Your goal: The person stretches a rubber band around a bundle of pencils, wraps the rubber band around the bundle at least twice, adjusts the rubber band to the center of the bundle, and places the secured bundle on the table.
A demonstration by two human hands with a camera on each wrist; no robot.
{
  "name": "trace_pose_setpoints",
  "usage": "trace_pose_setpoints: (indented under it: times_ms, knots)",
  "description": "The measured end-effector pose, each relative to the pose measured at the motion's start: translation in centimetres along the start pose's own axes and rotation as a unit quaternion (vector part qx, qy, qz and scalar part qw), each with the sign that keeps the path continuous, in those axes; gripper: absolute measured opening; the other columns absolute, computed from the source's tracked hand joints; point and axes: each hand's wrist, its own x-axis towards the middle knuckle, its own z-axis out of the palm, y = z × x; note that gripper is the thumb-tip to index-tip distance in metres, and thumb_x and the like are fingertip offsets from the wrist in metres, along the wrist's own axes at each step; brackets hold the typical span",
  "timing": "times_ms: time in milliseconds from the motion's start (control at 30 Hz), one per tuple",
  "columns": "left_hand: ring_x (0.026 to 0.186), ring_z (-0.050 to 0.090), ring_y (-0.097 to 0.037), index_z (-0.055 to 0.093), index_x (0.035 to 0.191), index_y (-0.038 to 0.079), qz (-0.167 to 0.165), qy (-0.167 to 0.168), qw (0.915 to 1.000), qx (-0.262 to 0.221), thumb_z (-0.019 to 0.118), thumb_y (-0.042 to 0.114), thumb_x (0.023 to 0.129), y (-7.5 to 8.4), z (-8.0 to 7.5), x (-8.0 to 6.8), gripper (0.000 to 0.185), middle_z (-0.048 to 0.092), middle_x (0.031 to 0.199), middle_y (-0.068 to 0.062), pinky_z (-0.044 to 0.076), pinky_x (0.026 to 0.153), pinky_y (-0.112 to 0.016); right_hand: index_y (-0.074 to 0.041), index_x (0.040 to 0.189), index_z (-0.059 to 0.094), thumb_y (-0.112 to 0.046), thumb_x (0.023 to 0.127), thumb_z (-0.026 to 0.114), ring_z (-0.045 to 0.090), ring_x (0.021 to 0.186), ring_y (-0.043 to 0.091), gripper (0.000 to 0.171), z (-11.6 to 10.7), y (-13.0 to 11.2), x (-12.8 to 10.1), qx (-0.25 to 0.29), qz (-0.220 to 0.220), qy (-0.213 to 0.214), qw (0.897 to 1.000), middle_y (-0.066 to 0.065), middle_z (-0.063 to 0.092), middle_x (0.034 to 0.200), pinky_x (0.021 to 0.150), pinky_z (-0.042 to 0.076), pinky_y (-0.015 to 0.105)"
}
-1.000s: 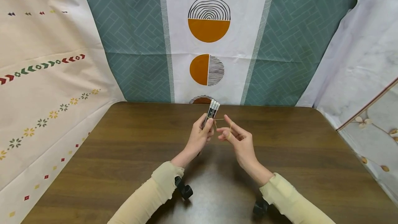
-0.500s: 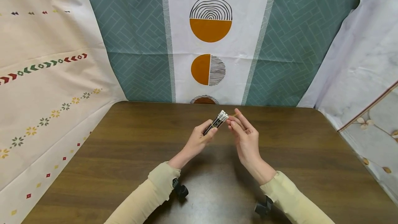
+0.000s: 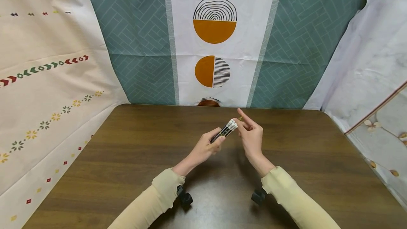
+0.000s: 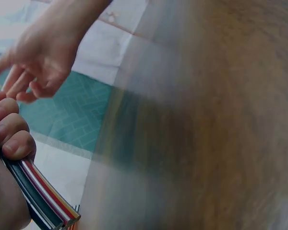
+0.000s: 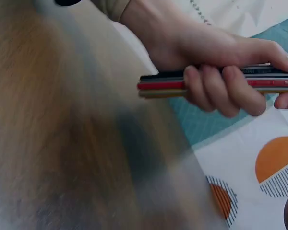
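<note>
The left hand (image 3: 206, 146) grips a bundle of pencils (image 3: 225, 131) above the counter (image 3: 127, 158). Just beside its tips, the right hand (image 3: 251, 135) pinches a stretched rubber band (image 3: 240, 118). The band could likely snap off, scattering pencils.

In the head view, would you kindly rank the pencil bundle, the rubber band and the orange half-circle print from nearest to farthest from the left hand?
1. Pencil bundle: gripped in the left hand itself.
2. Rubber band: just past the bundle's white ends, at the right hand fingertips.
3. Orange half-circle print: high on the backdrop behind the table.
</note>
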Motion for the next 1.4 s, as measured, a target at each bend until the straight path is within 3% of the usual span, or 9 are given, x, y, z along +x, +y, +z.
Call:
trace_pose_setpoints:
  times_ms: [167, 300, 500, 667, 833, 1000, 1100, 1233, 1400]
  knots:
    - [0.052, 0.040, -0.006, 0.053, 0.098, 0.003, -0.004, -0.021, 0.9998, 0.000, 0.051, 0.029, 0.104, 0.4, -0.3, 0.1, 0.027, 0.043, 0.064, -0.001, 0.035, 0.048, -0.021, -0.014, 0.134, 0.062, -0.012, 0.095, 0.064, 0.059, 0.070, 0.004, 0.039, -0.7, 0.2, -0.2, 0.020, 0.014, -0.044, 0.999, -0.016, 0.074, 0.085, 0.057, 0.050, 0.019]
    - [0.053, 0.041, -0.006, 0.054, 0.100, 0.002, -0.005, -0.024, 0.9997, -0.004, 0.051, 0.037, 0.103, 0.5, -0.3, 0.2, 0.035, 0.044, 0.065, -0.001, 0.035, 0.048, -0.022, -0.011, 0.137, 0.058, -0.013, 0.098, 0.061, 0.063, 0.072, 0.003, 0.039, -0.6, -0.3, -0.5, 0.067, 0.053, -0.047, 0.995, -0.013, 0.074, 0.085, 0.063, 0.051, 0.019]
    - [0.052, 0.042, -0.004, 0.053, 0.096, 0.002, 0.002, -0.043, 0.9981, 0.045, 0.052, 0.029, 0.104, 0.2, -0.3, -0.2, 0.028, 0.046, 0.065, 0.001, 0.037, 0.047, -0.020, -0.003, 0.137, 0.053, -0.013, 0.095, 0.066, 0.065, 0.108, 0.004, 0.045, 0.0, -1.6, -0.5, 0.193, 0.126, -0.022, 0.973, -0.010, 0.077, 0.103, 0.085, 0.050, 0.017]
    - [0.051, 0.040, -0.006, 0.052, 0.098, -0.001, -0.013, -0.037, 0.9992, 0.003, 0.050, 0.033, 0.104, 0.1, -0.7, -0.2, 0.035, 0.045, 0.064, -0.001, 0.034, 0.046, -0.022, -0.003, 0.136, 0.053, -0.009, 0.095, 0.065, 0.069, 0.103, 0.006, 0.043, -0.2, -1.6, -0.6, 0.213, 0.129, -0.024, 0.968, -0.004, 0.075, 0.114, 0.091, 0.052, 0.019]
    - [0.048, 0.034, -0.006, 0.053, 0.102, -0.001, -0.061, -0.040, 0.9965, -0.041, 0.047, 0.031, 0.105, -0.1, -1.2, -0.2, 0.033, 0.042, 0.063, -0.001, 0.030, 0.042, -0.022, -0.004, 0.140, 0.049, 0.001, 0.093, 0.063, 0.070, 0.107, 0.011, 0.049, -0.7, -0.9, -0.9, 0.166, 0.052, -0.094, 0.980, -0.001, 0.068, 0.128, 0.091, 0.055, 0.026]
    - [0.047, 0.034, -0.008, 0.053, 0.104, -0.005, -0.084, -0.048, 0.9951, -0.017, 0.047, 0.029, 0.106, -0.3, -1.8, -0.1, 0.034, 0.042, 0.063, -0.002, 0.030, 0.041, -0.022, -0.003, 0.145, 0.041, 0.007, 0.083, 0.072, 0.069, 0.106, 0.008, 0.070, -1.5, -0.2, -1.2, 0.045, -0.041, -0.177, 0.982, -0.002, 0.060, 0.129, 0.083, 0.058, 0.025]
    - [0.049, 0.039, -0.009, 0.054, 0.105, -0.004, -0.082, -0.059, 0.9945, 0.026, 0.049, 0.029, 0.105, -0.2, -2.1, 0.0, 0.034, 0.045, 0.065, -0.002, 0.035, 0.044, -0.023, -0.010, 0.146, 0.041, 0.003, 0.079, 0.079, 0.068, 0.105, 0.003, 0.078, -1.9, -0.1, -1.3, -0.033, -0.081, -0.205, 0.975, 0.003, 0.056, 0.129, 0.079, 0.058, 0.025]
    - [0.054, 0.043, -0.008, 0.058, 0.099, 0.009, -0.063, -0.070, 0.9885, 0.118, 0.052, 0.032, 0.103, 0.0, -2.4, -0.1, 0.024, 0.048, 0.067, 0.001, 0.038, 0.050, -0.022, -0.018, 0.145, 0.042, -0.003, 0.077, 0.083, 0.069, 0.103, 0.001, 0.081, -2.2, 0.0, -1.3, -0.099, -0.113, -0.237, 0.960, 0.012, 0.057, 0.129, 0.076, 0.059, 0.028]
    - [0.056, 0.042, -0.005, 0.059, 0.097, 0.022, -0.028, -0.080, 0.9627, 0.257, 0.054, 0.036, 0.102, 0.3, -2.6, 0.0, 0.016, 0.049, 0.070, 0.007, 0.036, 0.054, -0.021, -0.016, 0.139, 0.049, -0.005, 0.075, 0.085, 0.070, 0.085, 0.003, 0.075, -2.3, 0.2, -1.3, -0.140, -0.119, -0.239, 0.953, 0.013, 0.064, 0.122, 0.073, 0.059, 0.027]
